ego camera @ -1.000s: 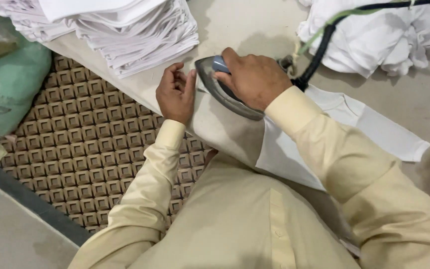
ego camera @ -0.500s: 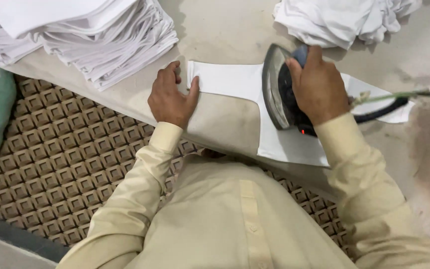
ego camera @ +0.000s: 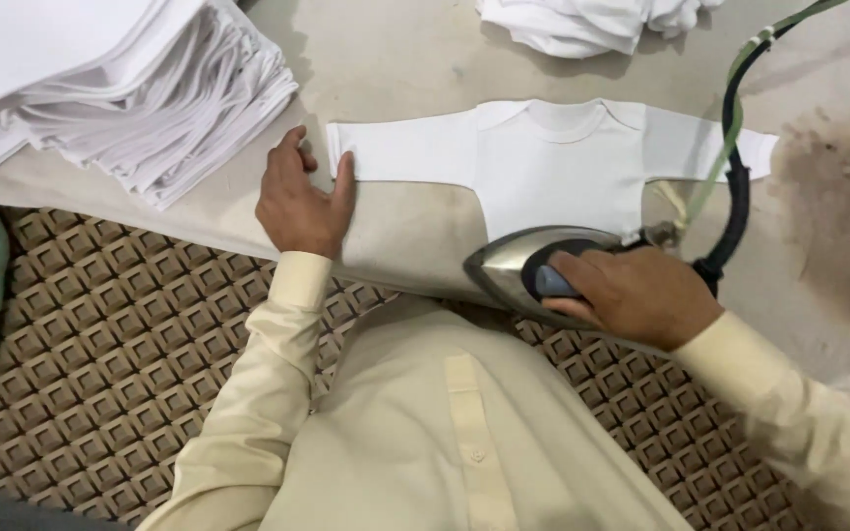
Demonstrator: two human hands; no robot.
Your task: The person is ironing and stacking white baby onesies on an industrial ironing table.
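Two bare hands work over a padded ironing table (ego camera: 415, 59), both arms in pale yellow sleeves. Nearest the camera, the right hand (ego camera: 637, 295) curls tight round the blue handle of a steam iron (ego camera: 533, 265), fingers wrapped shut on it, wrist bent slightly, forearm running in from the lower right. The iron sits at the near table edge, on the bottom hem of a small white long-sleeved garment (ego camera: 553, 162), its pointed tip facing left. A dark cord with a green line (ego camera: 735, 147) rises from the iron's back end toward the upper right. The left hand (ego camera: 302, 202) lies flat, palm down, on the table, fingers straight and slightly spread, holding nothing; its fingertips touch the cuff end of the garment's left-side sleeve. The garment lies spread flat, neck away from the person, both sleeves out sideways. Farther off, a tall stack of folded white cloth (ego camera: 110, 88) sits at the upper left, a heap of loose white cloth (ego camera: 592, 20) at the top edge. A patterned floor mat (ego camera: 100, 344) shows below the table.
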